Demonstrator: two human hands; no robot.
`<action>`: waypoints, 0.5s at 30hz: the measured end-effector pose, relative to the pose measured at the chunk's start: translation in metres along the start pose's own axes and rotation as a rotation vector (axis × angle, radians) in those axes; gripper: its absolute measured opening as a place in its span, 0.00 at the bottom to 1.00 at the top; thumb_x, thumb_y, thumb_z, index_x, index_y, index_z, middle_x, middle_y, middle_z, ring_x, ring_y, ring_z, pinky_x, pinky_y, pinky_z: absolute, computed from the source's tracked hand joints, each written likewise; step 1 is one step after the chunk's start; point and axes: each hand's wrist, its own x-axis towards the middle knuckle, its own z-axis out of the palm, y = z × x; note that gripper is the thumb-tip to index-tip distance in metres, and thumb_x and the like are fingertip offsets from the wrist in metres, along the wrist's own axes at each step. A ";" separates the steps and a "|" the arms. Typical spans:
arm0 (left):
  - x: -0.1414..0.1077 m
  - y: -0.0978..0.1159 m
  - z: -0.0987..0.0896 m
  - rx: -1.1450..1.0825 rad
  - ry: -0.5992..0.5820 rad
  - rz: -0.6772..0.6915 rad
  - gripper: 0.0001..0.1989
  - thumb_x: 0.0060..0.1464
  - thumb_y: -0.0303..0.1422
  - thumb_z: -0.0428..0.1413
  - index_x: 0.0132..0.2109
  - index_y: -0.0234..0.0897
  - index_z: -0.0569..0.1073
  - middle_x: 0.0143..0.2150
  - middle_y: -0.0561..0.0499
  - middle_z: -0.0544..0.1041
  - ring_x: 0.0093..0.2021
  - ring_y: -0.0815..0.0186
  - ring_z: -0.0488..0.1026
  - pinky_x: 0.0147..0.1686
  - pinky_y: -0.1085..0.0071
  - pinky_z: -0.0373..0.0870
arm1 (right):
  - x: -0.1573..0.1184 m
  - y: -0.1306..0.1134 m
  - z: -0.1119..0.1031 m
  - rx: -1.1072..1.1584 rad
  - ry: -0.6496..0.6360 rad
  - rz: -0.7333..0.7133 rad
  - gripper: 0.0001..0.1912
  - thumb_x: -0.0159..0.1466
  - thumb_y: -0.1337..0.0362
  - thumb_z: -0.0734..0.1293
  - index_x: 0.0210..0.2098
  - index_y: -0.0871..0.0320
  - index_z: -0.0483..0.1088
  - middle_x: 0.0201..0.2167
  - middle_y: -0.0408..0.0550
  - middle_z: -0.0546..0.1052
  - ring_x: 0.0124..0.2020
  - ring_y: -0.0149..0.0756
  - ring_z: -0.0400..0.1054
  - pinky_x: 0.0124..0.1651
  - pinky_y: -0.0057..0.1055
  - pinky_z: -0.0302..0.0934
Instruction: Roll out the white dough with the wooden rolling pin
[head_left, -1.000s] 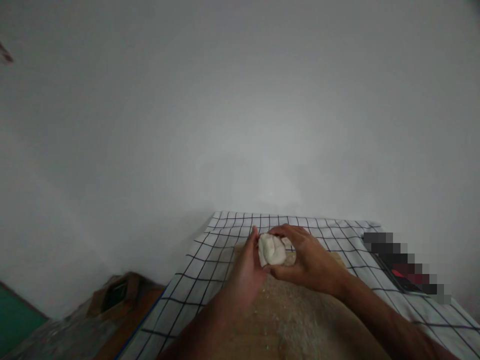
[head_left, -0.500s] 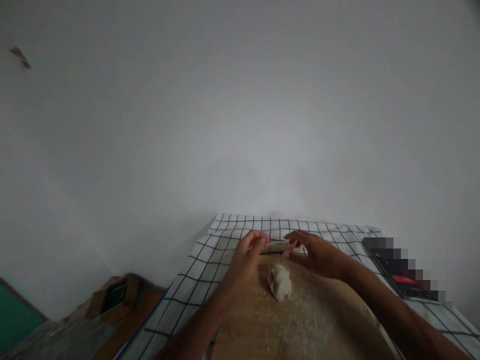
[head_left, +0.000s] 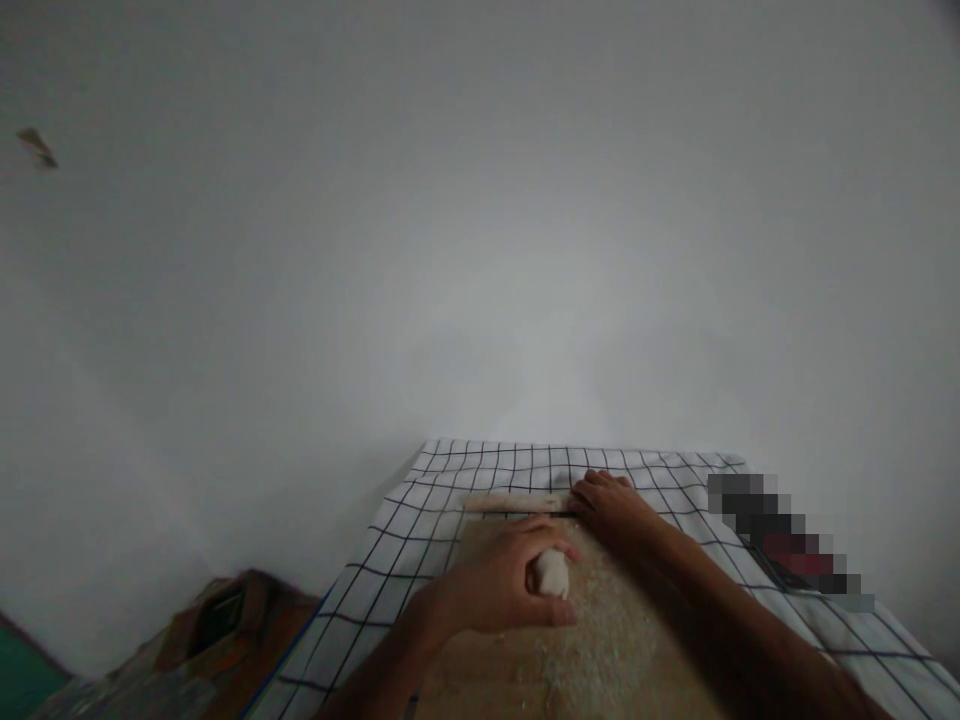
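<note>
My left hand is curled around a pale lump of dough on the wooden board, with the thumb on the near side and the fingers on the far side. Part of the lump is hidden by the palm. At the board's far edge lies a pale, floury rolling pin, crosswise. My right hand is closed over its right end, which the fingers cover.
White flour is scattered over the board. Beneath it spreads a white cloth with black grid lines. A dark, pixelated flat item lies at the right edge. Behind stands a plain wall; a brown box sits low on the left.
My left hand has come nearer and closed around the dough lump. My right hand, which was open beside the rolling pin, now rests on its right end.
</note>
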 end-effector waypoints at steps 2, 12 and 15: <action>0.000 0.005 0.000 0.026 -0.007 0.013 0.21 0.46 0.39 0.66 0.48 0.45 0.75 0.48 0.52 0.75 0.49 0.62 0.71 0.48 0.67 0.65 | -0.002 -0.001 0.000 -0.006 0.029 0.011 0.14 0.71 0.59 0.57 0.45 0.58 0.70 0.46 0.56 0.74 0.49 0.44 0.67 0.52 0.42 0.57; 0.004 0.022 0.029 0.096 0.027 -0.072 0.23 0.52 0.38 0.62 0.56 0.49 0.71 0.59 0.52 0.73 0.58 0.58 0.69 0.59 0.59 0.62 | -0.011 0.005 0.002 0.048 0.153 0.203 0.16 0.68 0.58 0.64 0.53 0.59 0.67 0.51 0.51 0.71 0.47 0.39 0.70 0.49 0.42 0.67; 0.001 0.022 0.027 0.077 0.032 -0.080 0.27 0.54 0.42 0.59 0.61 0.48 0.67 0.64 0.50 0.68 0.63 0.57 0.64 0.63 0.58 0.58 | -0.007 0.013 0.006 0.084 0.145 0.288 0.17 0.68 0.58 0.65 0.54 0.58 0.67 0.52 0.52 0.71 0.48 0.40 0.70 0.48 0.43 0.68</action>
